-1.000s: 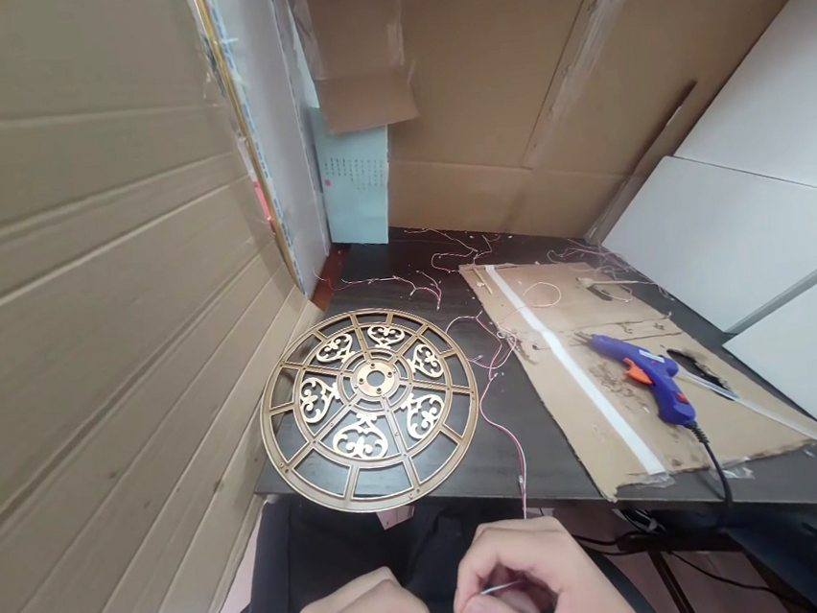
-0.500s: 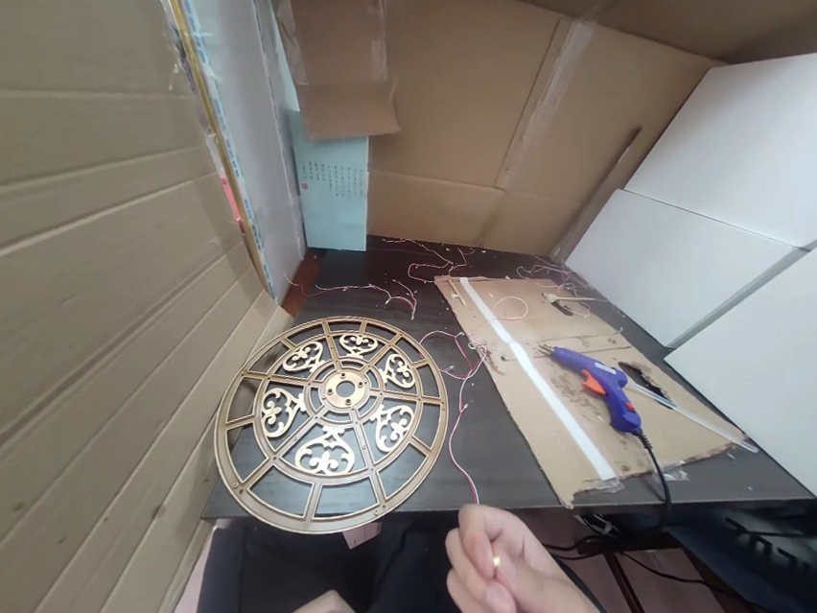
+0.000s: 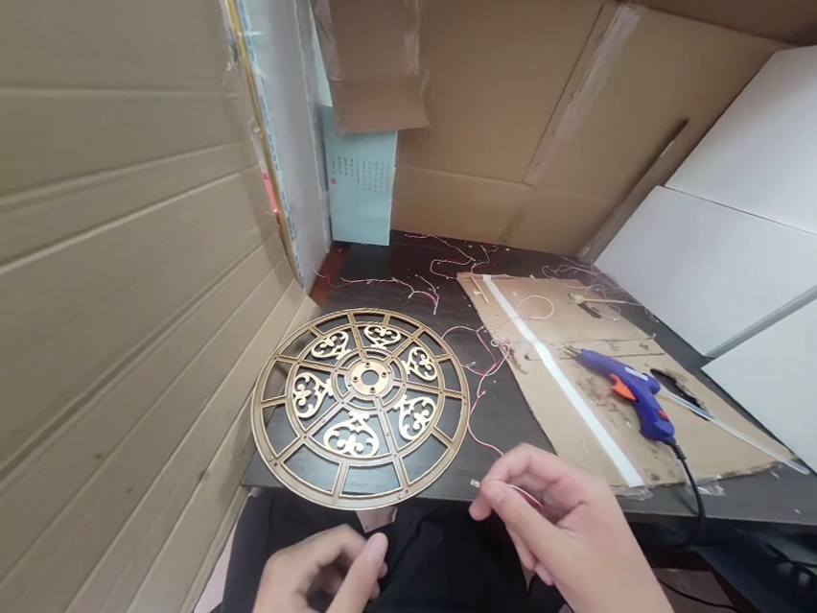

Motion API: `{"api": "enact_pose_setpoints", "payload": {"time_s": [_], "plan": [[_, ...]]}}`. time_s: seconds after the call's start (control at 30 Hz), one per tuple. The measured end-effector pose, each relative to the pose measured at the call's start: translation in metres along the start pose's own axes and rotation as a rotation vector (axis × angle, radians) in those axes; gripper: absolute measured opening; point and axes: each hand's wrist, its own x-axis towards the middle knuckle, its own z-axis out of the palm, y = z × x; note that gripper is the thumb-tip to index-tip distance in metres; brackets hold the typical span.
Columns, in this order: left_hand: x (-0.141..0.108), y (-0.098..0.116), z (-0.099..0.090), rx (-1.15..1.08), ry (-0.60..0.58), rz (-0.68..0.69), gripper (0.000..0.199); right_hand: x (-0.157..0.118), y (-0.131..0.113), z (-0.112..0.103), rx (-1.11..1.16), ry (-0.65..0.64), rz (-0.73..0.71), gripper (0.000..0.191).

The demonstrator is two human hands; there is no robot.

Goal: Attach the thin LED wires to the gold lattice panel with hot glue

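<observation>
A round gold openwork panel (image 3: 370, 378) with scroll ornaments lies on the dark table (image 3: 454, 483), at its left front corner. In front of the panel, my left hand (image 3: 326, 584) is curled with thumb and forefinger pressed together; anything between them is too small or hidden to tell. My right hand (image 3: 544, 515), at the table's front edge, pinches the end of a thin red and white wire (image 3: 484, 442), whose small tip shows beyond the fingers. The wire runs back over the table between the panel and the cardboard sheet.
On the right, a blue glue gun (image 3: 629, 386) lies on a cardboard sheet (image 3: 568, 397) with a white strip. More thin wires are scattered behind. Cardboard walls (image 3: 501, 66) stand at the left and back; white boards (image 3: 761, 147) are at the right.
Both hands have come up further into view, my right hand toward the table edge with the wire end now showing. The view has shifted, so the panel and glue gun appear further right.
</observation>
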Motion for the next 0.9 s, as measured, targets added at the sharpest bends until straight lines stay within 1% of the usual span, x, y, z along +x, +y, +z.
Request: {"api": "enact_pose_setpoints", "payload": {"time_s": [0.03,0.07,0.13,0.2,0.27,0.3,0.33,0.4,0.47,0.5,0.57,0.67,0.73,0.8,0.87,0.9], "plan": [[0.001,-0.001,0.002,-0.117,-0.072,-0.115,0.054,0.005,-0.003,0.000,-0.061,-0.047,0.022,0.040],[0.003,-0.002,0.005,-0.235,-0.115,-0.189,0.059,0.010,-0.007,0.001,-0.117,-0.100,0.041,0.038],[0.006,-0.002,0.010,-0.402,-0.125,-0.247,0.069,0.021,-0.014,0.003,-0.208,-0.196,0.073,0.034],[0.008,0.000,0.014,-0.428,-0.112,-0.268,0.074,0.031,-0.021,0.006,-0.275,-0.253,0.086,0.031],[0.009,0.000,0.014,-0.322,-0.076,-0.244,0.072,0.039,-0.026,0.010,-0.338,-0.289,0.093,0.029],[0.009,-0.001,0.013,-0.232,-0.041,-0.192,0.066,0.041,-0.028,0.012,-0.377,-0.305,0.095,0.028],[0.009,-0.004,0.011,-0.129,0.002,-0.107,0.058,0.043,-0.031,0.014,-0.419,-0.319,0.092,0.027],[0.008,-0.011,0.008,0.096,0.086,0.145,0.040,0.046,-0.037,0.018,-0.489,-0.353,0.081,0.024],[0.007,-0.017,0.006,0.300,0.167,0.429,0.029,0.049,-0.044,0.022,-0.517,-0.397,0.083,0.022],[0.007,-0.019,0.005,0.383,0.208,0.550,0.024,0.050,-0.048,0.023,-0.521,-0.422,0.091,0.021],[0.004,-0.021,0.004,0.498,0.300,0.734,0.020,0.054,-0.053,0.027,-0.534,-0.456,0.110,0.019],[-0.001,-0.022,0.001,0.599,0.435,0.892,0.016,0.060,-0.057,0.031,-0.569,-0.473,0.138,0.014],[-0.002,-0.024,-0.005,0.655,0.478,0.982,0.014,0.063,-0.057,0.032,-0.587,-0.487,0.184,0.010],[-0.001,-0.026,-0.011,0.717,0.436,1.031,0.029,0.066,-0.059,0.033,-0.605,-0.500,0.232,0.010],[0.002,-0.027,-0.016,0.774,0.381,1.016,0.041,0.068,-0.061,0.035,-0.622,-0.516,0.255,0.009],[0.005,-0.027,-0.017,0.793,0.371,1.002,0.043,0.069,-0.063,0.036,-0.632,-0.522,0.256,0.009]]}}
